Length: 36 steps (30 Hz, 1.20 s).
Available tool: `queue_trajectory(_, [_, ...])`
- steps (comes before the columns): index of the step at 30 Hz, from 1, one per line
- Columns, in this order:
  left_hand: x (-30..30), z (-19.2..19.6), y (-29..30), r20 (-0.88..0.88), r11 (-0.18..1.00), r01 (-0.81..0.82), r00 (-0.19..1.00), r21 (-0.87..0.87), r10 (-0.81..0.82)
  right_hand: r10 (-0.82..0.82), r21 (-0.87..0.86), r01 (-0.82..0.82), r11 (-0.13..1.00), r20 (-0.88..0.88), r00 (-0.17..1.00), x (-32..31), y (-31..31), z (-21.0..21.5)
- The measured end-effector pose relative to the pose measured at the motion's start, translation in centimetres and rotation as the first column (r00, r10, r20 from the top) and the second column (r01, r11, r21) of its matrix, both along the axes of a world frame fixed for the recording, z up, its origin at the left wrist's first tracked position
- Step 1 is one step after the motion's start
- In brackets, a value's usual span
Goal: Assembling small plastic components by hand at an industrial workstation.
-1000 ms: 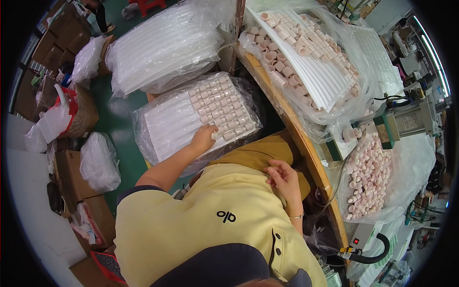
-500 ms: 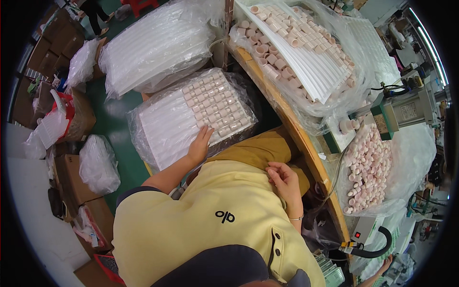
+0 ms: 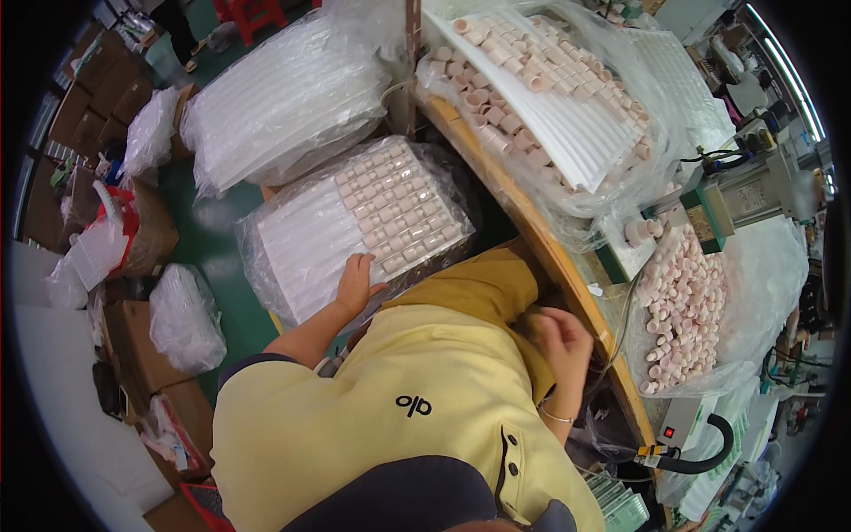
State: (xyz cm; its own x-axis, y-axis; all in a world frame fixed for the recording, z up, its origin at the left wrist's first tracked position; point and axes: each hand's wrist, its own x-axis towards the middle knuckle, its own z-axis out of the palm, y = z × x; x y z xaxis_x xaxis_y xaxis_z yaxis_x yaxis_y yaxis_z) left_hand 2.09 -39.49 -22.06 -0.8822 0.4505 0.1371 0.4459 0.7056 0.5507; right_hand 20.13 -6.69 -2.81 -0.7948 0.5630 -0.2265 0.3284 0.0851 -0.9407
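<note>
Rows of short pale-pink cylindrical caps (image 3: 403,208) fill the right part of a white ribbed tray (image 3: 297,239) lined with clear plastic, beyond my lap. At its near side my left hand (image 3: 355,284) rests by the lowest caps, fingers stretched out and thumb apart, with nothing visible in it. By my right thigh, close to the wooden bench edge, my right hand (image 3: 563,341) is raised with bent fingers. Motion blurs its fingertips, and whether it holds anything does not show.
On the bench, a plastic-lined heap of pink caps (image 3: 496,111) lies under a tilted white ribbed sheet (image 3: 541,115). Nearer is a pile of small pink pieces (image 3: 683,319). The bench's wooden edge (image 3: 532,213) runs beside my right leg. Wrapped white sheets (image 3: 284,97) stand behind the tray; cartons (image 3: 146,337) line the left.
My left hand has slid slightly left and nearer me along the tray's near side. My right hand has moved right, from my lap toward the bench edge.
</note>
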Motion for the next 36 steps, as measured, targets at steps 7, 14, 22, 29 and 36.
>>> queue_trajectory(7, [-0.6, 1.4, 0.1, -0.084, 0.997, 0.045, 0.996, 0.058, -0.04, -0.59, 0.794, 0.462, 0.395, -0.166, 0.79, 7.2, 13.3, 0.0])
queue_trajectory(14, [-11.2, 21.5, 16.5, -0.585, 0.825, 0.386, 0.807, 0.413, -0.084, -0.599, 0.92, 0.111, 0.376, 0.149, 0.786, 7.5, 15.5, -2.3])
queue_trajectory(22, [-27.3, 25.4, 31.1, -0.475, 0.842, 0.528, 0.716, -0.112, -0.512, -0.695, 0.93, 0.318, 0.187, -0.103, 0.711, 9.7, 16.0, -1.8])
queue_trajectory(29, [-26.7, 25.0, 31.4, -0.308, 0.826, 0.55, 0.77, -0.122, -0.558, -0.802, 0.86, 0.332, 0.389, 0.138, 0.582, 10.2, 16.5, -2.0])
queue_trajectory(36, [-26.3, 25.7, 31.5, -0.156, 0.877, 0.462, 0.883, 0.131, -0.442, -0.834, 0.836, 0.444, 0.323, 0.029, 0.552, 9.7, 18.9, -2.2])
